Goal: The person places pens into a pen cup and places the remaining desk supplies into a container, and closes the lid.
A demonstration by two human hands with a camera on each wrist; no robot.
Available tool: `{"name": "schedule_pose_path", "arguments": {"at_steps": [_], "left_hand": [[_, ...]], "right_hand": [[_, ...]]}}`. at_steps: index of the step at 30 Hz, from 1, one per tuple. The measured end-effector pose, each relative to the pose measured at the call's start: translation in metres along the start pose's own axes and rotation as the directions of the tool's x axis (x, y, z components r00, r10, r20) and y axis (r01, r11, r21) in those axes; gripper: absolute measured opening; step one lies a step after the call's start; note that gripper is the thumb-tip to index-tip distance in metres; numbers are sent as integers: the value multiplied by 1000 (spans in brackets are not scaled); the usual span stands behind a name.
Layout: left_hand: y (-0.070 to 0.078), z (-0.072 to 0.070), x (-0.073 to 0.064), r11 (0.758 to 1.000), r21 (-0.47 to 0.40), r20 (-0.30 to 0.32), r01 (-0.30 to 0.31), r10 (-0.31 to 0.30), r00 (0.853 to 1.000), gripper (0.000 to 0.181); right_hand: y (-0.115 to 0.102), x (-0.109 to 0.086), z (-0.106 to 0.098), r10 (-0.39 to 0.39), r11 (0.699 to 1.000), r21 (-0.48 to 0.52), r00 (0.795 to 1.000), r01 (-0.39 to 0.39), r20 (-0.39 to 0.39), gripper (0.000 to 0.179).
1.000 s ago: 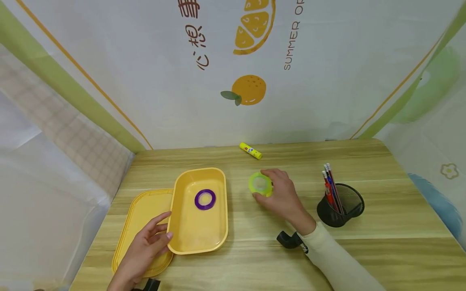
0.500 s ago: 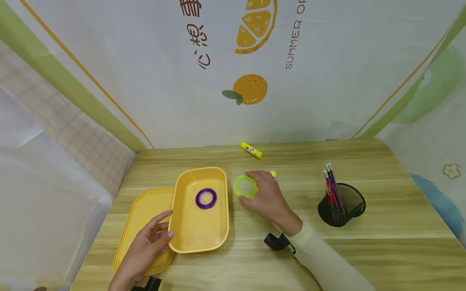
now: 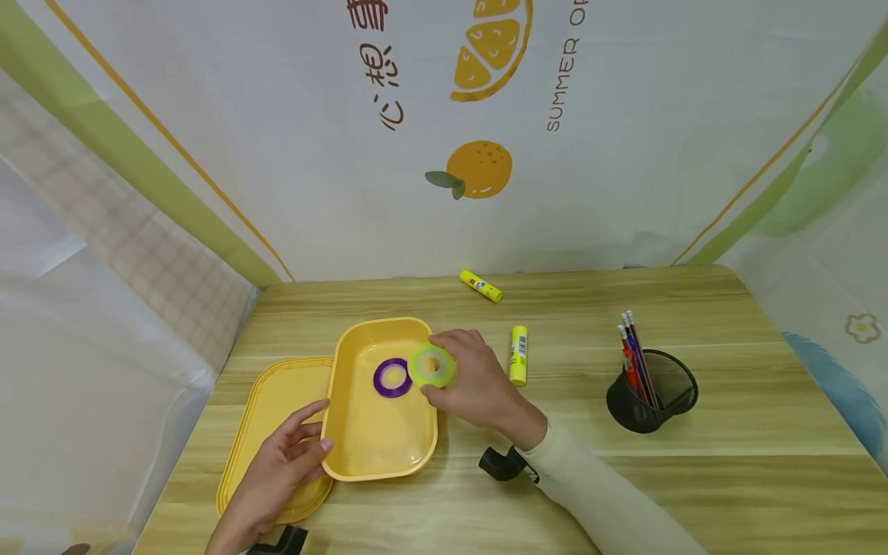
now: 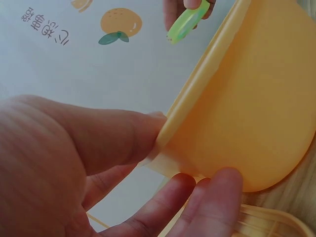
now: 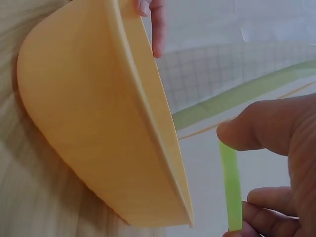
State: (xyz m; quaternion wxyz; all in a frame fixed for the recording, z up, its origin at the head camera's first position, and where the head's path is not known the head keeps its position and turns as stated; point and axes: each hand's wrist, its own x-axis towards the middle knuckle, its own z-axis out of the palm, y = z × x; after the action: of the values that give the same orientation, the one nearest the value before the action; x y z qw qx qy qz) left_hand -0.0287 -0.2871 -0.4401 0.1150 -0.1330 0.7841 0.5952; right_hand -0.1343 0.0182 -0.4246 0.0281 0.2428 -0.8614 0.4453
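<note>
In the head view, my right hand (image 3: 473, 379) pinches a roll of yellow-green tape (image 3: 421, 365) between thumb and fingers, above the right rim of a yellow plastic box (image 3: 375, 451). In the right wrist view the tape roll (image 5: 231, 187) is edge-on, apart from the box wall (image 5: 94, 113). A roll of purple tape (image 3: 381, 387) lies flat inside the box. My left hand (image 3: 277, 470) holds the box's left side. In the left wrist view its thumb presses at the rim (image 4: 197, 74), with the other fingers along the outer wall.
A yellow lid (image 3: 267, 408) lies partly beneath the box at left. One glue stick (image 3: 519, 356) lies right of my right hand, and another glue stick (image 3: 481, 286) near the back edge. A black mesh cup (image 3: 648, 397) with several pencils stands at right.
My right hand has carried the yellow-green tape roll leftward from the table to over the box's right rim, uncovering a glue stick. The left hand stays at the box.
</note>
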Motion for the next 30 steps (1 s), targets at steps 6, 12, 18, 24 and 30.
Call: {"name": "schedule_pose_path", "arguments": {"at_steps": [6, 12, 18, 24, 30], "left_hand": [[-1, 0, 1, 1000, -3, -8, 16, -16, 1000, 61], [-2, 0, 2, 1000, -3, -9, 23, -23, 1000, 63], [-3, 0, 1, 999, -1, -5, 32, -32, 999, 64], [-3, 0, 2, 999, -1, -12, 44, -44, 999, 62], [-3, 0, 1, 999, -6, -7, 35, -35, 999, 63]], "right_hand": [[-10, 5, 10, -13, 1000, -26, 996, 16, 91, 69], [-17, 11, 19, -4, 993, -114, 982, 26, 190, 69], [-20, 15, 28, -16, 985, -164, 972, 56, 236, 66], [-24, 18, 34, -1, 973, -219, 954, 69, 299, 68], [-27, 21, 40, -31, 962, -248, 946, 116, 322, 60]]}}
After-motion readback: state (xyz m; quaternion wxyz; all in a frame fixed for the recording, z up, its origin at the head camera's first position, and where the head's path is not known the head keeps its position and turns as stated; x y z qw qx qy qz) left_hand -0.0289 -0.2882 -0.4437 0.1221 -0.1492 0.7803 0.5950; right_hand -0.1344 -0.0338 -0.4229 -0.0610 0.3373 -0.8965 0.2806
